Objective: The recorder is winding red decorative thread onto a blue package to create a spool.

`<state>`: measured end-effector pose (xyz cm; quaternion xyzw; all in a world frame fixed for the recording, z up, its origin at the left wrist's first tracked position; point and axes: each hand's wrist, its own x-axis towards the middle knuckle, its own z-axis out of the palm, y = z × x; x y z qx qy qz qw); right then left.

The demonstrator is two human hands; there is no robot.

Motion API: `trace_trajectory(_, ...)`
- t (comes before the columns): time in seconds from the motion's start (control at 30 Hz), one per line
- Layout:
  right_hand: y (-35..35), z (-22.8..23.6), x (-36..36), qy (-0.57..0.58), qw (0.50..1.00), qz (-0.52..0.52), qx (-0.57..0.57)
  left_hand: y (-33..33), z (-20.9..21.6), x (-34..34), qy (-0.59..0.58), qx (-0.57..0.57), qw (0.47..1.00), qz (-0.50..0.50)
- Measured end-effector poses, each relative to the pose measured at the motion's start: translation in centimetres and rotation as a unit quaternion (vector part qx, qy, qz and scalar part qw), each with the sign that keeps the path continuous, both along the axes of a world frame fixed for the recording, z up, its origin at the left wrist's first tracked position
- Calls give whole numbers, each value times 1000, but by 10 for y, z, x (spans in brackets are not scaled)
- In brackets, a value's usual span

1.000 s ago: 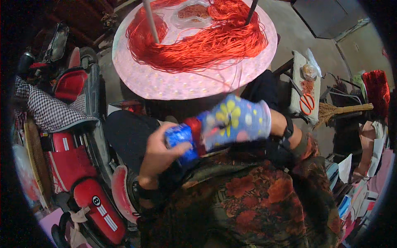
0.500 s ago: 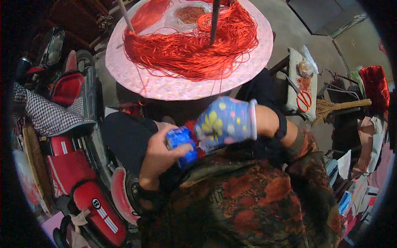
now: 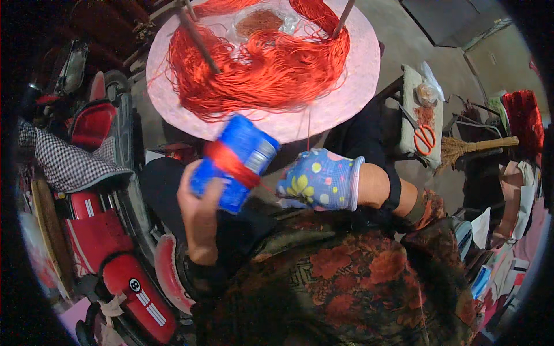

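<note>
My bare left hand grips a flat blue packet by its lower left side, the packet held tilted above my lap. A band of red cord is wound around the packet's middle. To the right, my right hand, in a blue flowered glove, is closed on the thin red strand. The strand runs from the packet to the glove and up to a loose skein of red cord. That skein lies around upright rods on a round pink board. My right fingertips are mostly hidden by the glove's back.
A clear plastic bag of reddish-brown bits lies within the skein. Orange-handled scissors rest on a padded stool to the right, beside a straw hand broom. A red ride-on vehicle stands close on my left.
The round board has turned, so its rods and skein stand in different places. The blue packet has swung up and away from my gloved hand, showing its broad face. My right hand has shifted slightly right.
</note>
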<state>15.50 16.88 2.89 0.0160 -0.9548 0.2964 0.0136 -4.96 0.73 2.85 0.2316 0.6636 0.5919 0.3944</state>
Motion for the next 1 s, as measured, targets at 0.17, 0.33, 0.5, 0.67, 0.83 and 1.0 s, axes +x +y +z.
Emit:
trace_trajectory(0.17, 34, 12, -17, 43, 970, -3, -239, 2, 4, -1, 83, -102, 926, -354)
trace_trajectory(0.33, 59, -17, -2, 42, 947, -154, -279, -11, 15, -5, -135, 148, 950, -239)
trace_trajectory(0.5, 21, -18, 5, 12, 997, -65, -36, -3, 11, -3, -146, 152, 973, 89)
trace_trajectory(0.67, 22, 10, -4, 63, 994, 10, -86, 3, -5, -3, 140, -117, 967, -177)
trace_trajectory(0.83, 55, -12, -11, 48, 949, -56, -308, -22, -12, -13, -43, 38, 932, -358)
trace_trajectory(1.0, 24, -29, 1, -37, 939, -84, -332, -32, -8, -11, -357, 253, 898, 37)
